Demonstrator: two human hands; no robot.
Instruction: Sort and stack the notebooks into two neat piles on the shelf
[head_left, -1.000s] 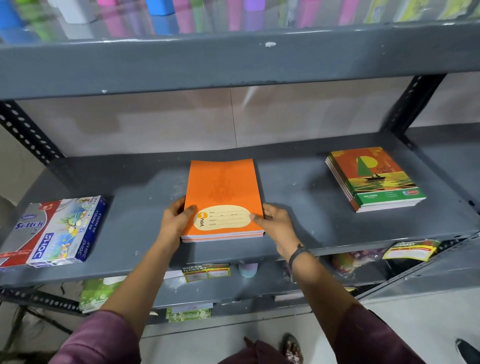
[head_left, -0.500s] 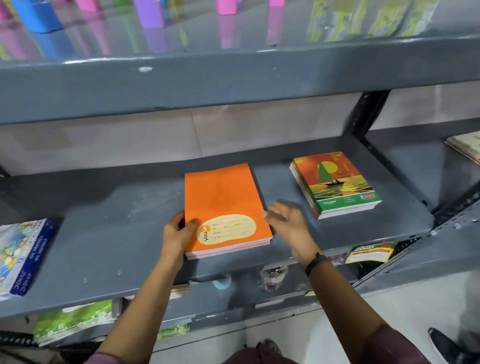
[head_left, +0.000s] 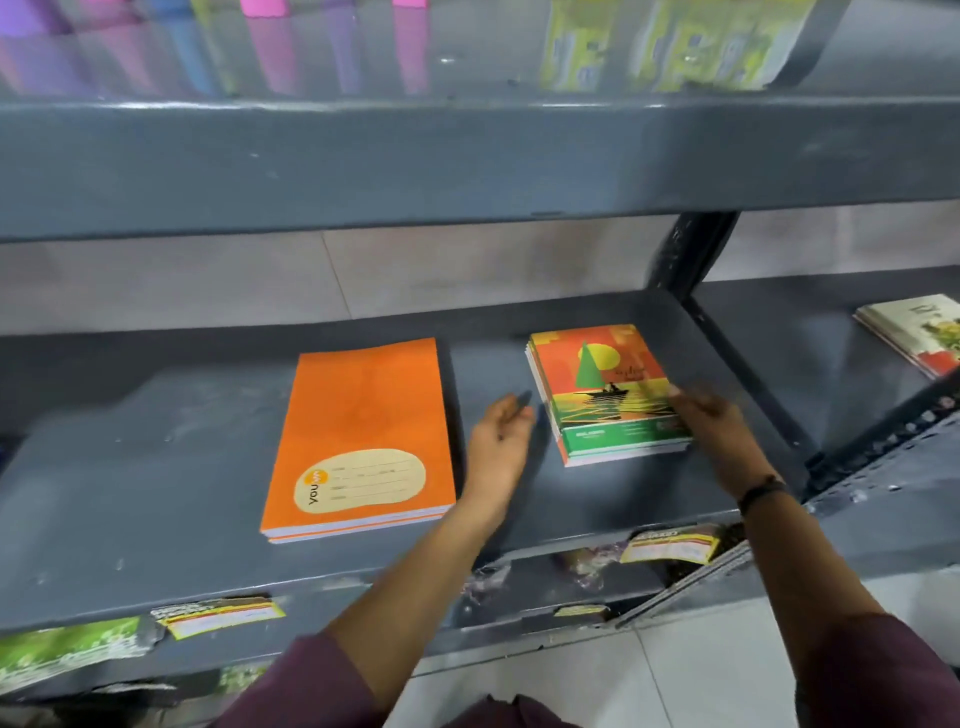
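A pile of orange notebooks (head_left: 363, 431) with a cream label lies flat on the grey shelf (head_left: 130, 467), left of centre. To its right lies a pile of sailboat-cover notebooks (head_left: 602, 384), red, yellow and green. My left hand (head_left: 498, 441) hovers open in the gap between the two piles, just left of the sailboat pile. My right hand (head_left: 711, 415) rests with fingers spread against that pile's right edge, blurred by motion. Neither hand holds anything.
A dark upright post (head_left: 691, 260) bounds the shelf on the right. Beyond it, another stack of books (head_left: 919, 332) lies on the neighbouring shelf. A shelf beam (head_left: 467, 161) hangs overhead. Packets (head_left: 670, 543) stick out from the lower shelf.
Both hands let go of the orange pile and moved right to either side of the sailboat pile. The view swung right, so the box at the left left the frame.
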